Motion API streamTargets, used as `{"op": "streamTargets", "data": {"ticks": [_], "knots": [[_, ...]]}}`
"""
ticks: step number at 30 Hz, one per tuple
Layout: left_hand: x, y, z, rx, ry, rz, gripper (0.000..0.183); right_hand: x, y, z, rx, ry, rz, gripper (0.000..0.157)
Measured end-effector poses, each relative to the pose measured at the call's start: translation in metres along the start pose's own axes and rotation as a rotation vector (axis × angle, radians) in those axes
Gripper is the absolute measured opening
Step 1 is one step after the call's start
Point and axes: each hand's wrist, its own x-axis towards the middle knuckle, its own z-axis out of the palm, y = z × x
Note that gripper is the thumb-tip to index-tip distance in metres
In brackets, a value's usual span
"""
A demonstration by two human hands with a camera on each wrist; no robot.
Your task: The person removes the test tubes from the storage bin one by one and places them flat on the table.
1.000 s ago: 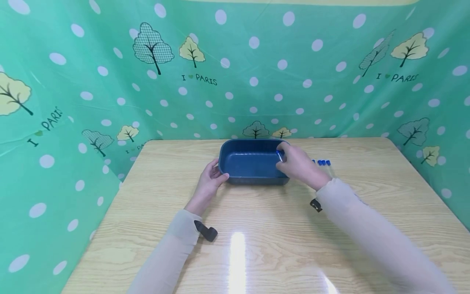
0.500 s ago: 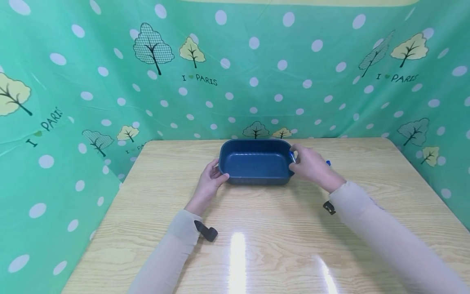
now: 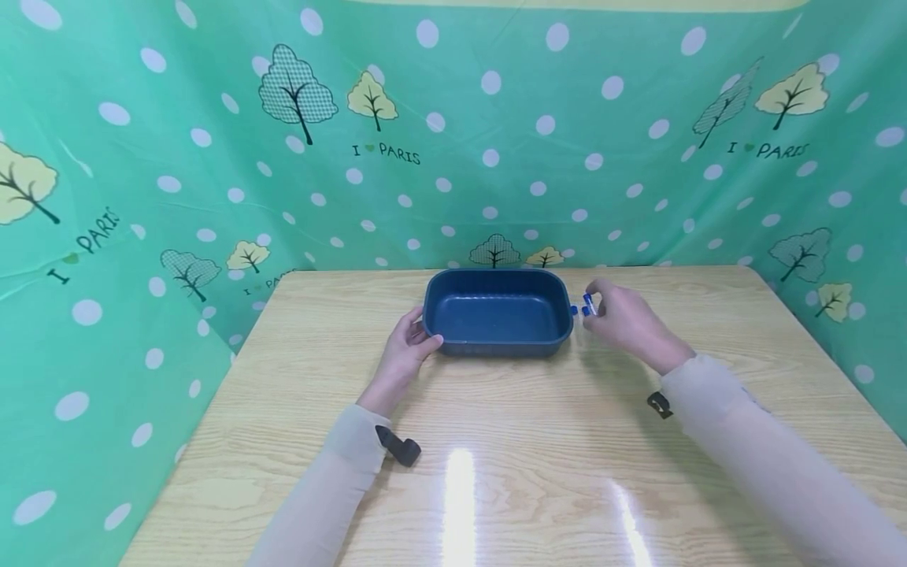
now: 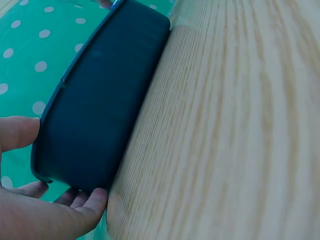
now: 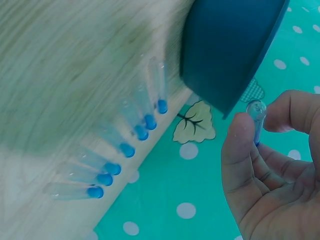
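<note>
A dark blue plastic basin (image 3: 496,344) sits at the back of the table. My left hand (image 3: 405,352) grips its left end, with the thumb at the rim and fingertips against the outer wall in the left wrist view. Just right of the basin, my right hand (image 3: 631,319) pinches a clear test tube (image 5: 258,117) between thumb and fingers. The held tube's rounded end faces the right wrist camera and its blue cap points away. Several more capped test tubes (image 5: 132,117) lie fanned in a row on the table; in the head view the hand hides most of them.
The light wood table (image 3: 510,441) ends at a green dotted cloth (image 3: 489,134) hung behind and at the sides. In the right wrist view the tubes' blue caps (image 5: 127,150) lie near the table's back edge.
My right hand has moved right with the test tube, from over the basin's right end to beside it. Caps next to the basin now show. My left hand and the basin have stayed put.
</note>
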Motion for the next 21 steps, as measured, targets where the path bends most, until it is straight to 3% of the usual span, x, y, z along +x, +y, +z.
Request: {"op": "streamTargets", "data": {"ticks": [21], "knots": [[0.000, 0.000, 0.001, -0.027, 0.001, 0.010, 0.072, -0.004, 0.039, -0.005, -0.040, 0.004, 0.047, 0.051]]}}
